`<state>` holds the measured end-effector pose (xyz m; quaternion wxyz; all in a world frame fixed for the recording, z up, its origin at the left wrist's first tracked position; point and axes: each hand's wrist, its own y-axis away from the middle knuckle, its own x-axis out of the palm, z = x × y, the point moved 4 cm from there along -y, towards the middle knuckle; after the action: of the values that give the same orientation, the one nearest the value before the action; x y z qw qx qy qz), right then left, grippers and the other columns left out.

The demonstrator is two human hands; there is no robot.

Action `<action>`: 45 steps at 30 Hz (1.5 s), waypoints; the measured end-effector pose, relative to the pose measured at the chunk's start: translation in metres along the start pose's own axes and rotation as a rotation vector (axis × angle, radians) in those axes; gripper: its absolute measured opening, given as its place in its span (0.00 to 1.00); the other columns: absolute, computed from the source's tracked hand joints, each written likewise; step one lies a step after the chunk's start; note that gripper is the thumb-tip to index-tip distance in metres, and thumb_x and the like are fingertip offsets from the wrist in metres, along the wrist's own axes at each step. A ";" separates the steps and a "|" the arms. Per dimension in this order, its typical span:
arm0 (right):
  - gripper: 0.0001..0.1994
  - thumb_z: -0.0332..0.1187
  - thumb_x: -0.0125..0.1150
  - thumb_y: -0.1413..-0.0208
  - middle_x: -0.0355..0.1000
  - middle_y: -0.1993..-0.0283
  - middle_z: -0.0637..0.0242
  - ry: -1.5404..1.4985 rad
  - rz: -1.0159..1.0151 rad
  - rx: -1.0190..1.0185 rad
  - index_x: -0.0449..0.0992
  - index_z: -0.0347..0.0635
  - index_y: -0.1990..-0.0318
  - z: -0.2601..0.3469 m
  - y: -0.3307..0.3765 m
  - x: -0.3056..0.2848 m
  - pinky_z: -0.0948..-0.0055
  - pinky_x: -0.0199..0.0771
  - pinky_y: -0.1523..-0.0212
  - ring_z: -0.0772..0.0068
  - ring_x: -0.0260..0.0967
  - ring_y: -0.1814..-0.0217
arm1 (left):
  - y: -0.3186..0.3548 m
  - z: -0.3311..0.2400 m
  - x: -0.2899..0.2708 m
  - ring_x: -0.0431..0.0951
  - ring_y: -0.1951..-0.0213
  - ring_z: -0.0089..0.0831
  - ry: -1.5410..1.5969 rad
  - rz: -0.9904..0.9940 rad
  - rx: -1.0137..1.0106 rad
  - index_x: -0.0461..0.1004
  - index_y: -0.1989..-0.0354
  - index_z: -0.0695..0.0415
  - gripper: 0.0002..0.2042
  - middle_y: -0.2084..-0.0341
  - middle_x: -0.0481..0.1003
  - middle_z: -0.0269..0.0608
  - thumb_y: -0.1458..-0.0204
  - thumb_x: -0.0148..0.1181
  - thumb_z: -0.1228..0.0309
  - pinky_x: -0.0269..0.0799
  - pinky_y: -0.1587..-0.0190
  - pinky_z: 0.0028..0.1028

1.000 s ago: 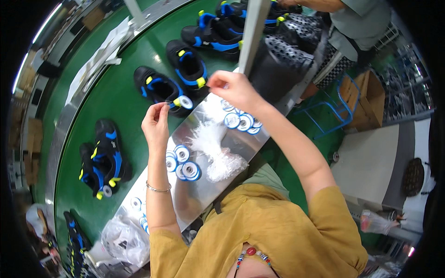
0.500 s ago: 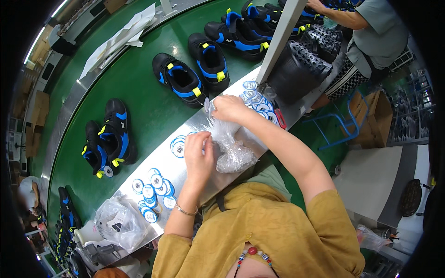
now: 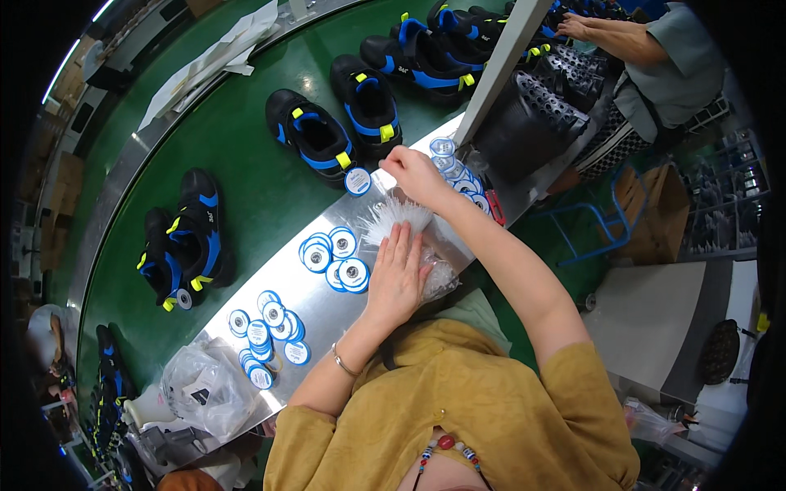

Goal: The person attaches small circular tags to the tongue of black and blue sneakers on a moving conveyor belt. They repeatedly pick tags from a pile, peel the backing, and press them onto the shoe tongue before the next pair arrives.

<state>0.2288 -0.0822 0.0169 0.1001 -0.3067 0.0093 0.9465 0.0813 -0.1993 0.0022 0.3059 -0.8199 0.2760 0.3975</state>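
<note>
My left hand lies with its fingers stretched over a bundle of thin clear plastic strands. Part of the bundle, in clear wrapping, shows beside that hand. Farther off, my right hand is closed, fingertips pinched together near the heels of two shoes; whatever is in the pinch is too small to make out. A round blue-and-white tag hangs at the heel of a black-and-blue shoe. Its mate stands close on the right. Several round tags lie left of my left hand.
More round tags and a clear plastic bag lie along the metal ledge. Another shoe pair stands on the green surface. A metal post rises near tags and a red tool. Another person works at right.
My left hand has shifted right and now lies over the strand bundle, uncovering tags beside it. My right hand has moved slightly away from the shoe heel. The tag there now shows its full face.
</note>
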 end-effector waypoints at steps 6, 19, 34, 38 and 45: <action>0.15 0.41 0.59 0.46 0.77 0.63 0.49 0.312 0.167 0.214 0.78 0.35 0.67 0.012 -0.002 -0.004 0.57 0.74 0.55 0.49 0.75 0.56 | 0.000 -0.001 0.003 0.55 0.33 0.54 -0.015 0.005 -0.010 0.63 0.39 0.67 0.27 0.36 0.57 0.60 0.44 0.56 0.64 0.54 0.34 0.47; 0.08 0.32 0.61 0.49 0.74 0.73 0.59 -0.054 -0.271 0.002 0.76 0.35 0.71 -0.014 -0.001 -0.013 0.70 0.70 0.68 0.68 0.71 0.70 | -0.004 -0.007 0.008 0.55 0.33 0.55 0.024 0.019 -0.021 0.62 0.39 0.67 0.27 0.36 0.57 0.60 0.44 0.55 0.65 0.52 0.34 0.48; 0.05 0.31 0.52 0.36 0.64 0.78 0.72 -0.589 -0.096 0.128 0.70 0.40 0.62 0.014 0.014 -0.075 0.82 0.52 0.81 0.87 0.53 0.80 | 0.004 0.034 -0.049 0.74 0.55 0.48 0.126 -0.470 -0.150 0.74 0.58 0.63 0.12 0.56 0.73 0.50 0.53 0.58 0.82 0.71 0.52 0.40; 0.05 0.32 0.53 0.37 0.60 0.77 0.77 -0.467 0.010 0.271 0.72 0.41 0.61 -0.003 0.023 -0.065 0.86 0.45 0.80 0.90 0.49 0.78 | 0.022 0.091 -0.071 0.70 0.56 0.46 -0.033 -0.403 -0.463 0.74 0.58 0.65 0.12 0.60 0.71 0.50 0.52 0.62 0.77 0.69 0.53 0.37; 0.08 0.30 0.61 0.44 0.70 0.70 0.71 -0.389 0.098 0.231 0.74 0.34 0.63 0.004 0.023 -0.052 0.83 0.62 0.68 0.83 0.62 0.69 | 0.023 0.107 -0.065 0.68 0.54 0.47 -0.009 -0.231 -0.581 0.74 0.58 0.66 0.19 0.58 0.69 0.51 0.57 0.70 0.71 0.66 0.50 0.37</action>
<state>0.2628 -0.1142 0.0496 0.0885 -0.1043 0.1130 0.9841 -0.0212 -0.1238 -0.0045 0.1031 -0.8972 0.0548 0.4260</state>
